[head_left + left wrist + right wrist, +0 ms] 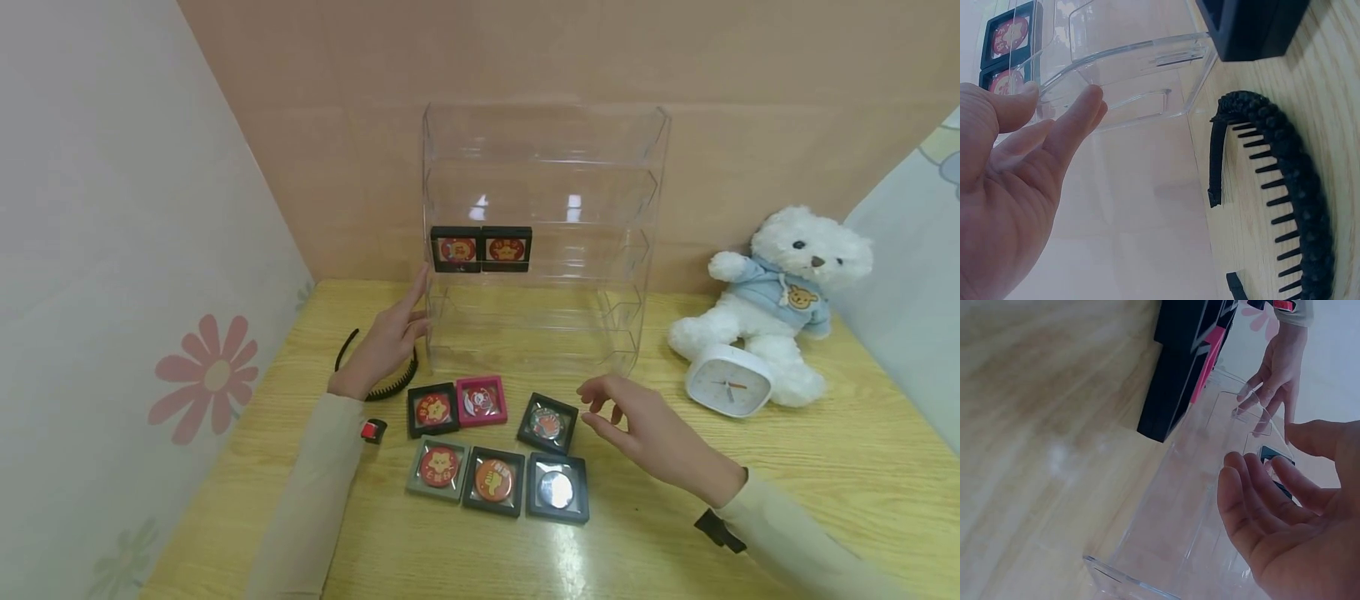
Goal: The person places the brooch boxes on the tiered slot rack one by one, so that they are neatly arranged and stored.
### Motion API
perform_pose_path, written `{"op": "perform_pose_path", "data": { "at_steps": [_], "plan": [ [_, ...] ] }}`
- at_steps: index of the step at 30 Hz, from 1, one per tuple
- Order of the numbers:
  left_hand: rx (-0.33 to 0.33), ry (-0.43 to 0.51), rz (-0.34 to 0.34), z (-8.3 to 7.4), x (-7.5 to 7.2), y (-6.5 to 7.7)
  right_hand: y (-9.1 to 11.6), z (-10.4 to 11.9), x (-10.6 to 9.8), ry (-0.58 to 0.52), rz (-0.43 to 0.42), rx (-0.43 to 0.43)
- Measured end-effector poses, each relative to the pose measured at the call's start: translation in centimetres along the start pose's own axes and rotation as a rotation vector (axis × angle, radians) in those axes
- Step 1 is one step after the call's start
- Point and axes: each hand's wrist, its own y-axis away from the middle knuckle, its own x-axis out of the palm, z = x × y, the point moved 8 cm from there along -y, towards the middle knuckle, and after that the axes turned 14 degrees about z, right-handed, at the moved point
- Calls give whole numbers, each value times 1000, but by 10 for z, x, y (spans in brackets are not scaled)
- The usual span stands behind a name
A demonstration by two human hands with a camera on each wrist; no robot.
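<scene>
My left hand [384, 343] touches the left side of a clear acrylic display rack [547, 317], its fingers extended in the left wrist view. Two black-framed badge boxes [456, 250] stand side by side at the left end of a middle tier. With loosely bent fingers and nothing in them, my right hand [637, 425] hovers just right of a tilted dark-framed badge box [548, 423]. Around it on the table lie a pink-framed box [482, 401], another black one [433, 409], a grey-green one [438, 468] and two more dark ones [494, 482] in the front row.
A black toothed headband [1300, 181] lies on the table beside the rack's left side. At the right, a white teddy bear [780, 292] in a blue hoodie sits behind a small white clock [729, 381]. A flowered wall panel [202, 350] borders the left.
</scene>
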Motion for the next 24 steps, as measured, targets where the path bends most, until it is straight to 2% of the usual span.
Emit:
{"op": "perform_pose_path", "data": {
  "at_steps": [11, 15, 24],
  "plan": [
    [8, -2, -8, -1, -1, -1, 20, -3, 18, -40, 100, 113],
    [5, -2, -9, -1, -1, -1, 27, -4, 25, -72, 156, 134],
    [-3, 9, -2, 0, -1, -1, 41, -8, 38, -72, 299, 179]
  ]
}}
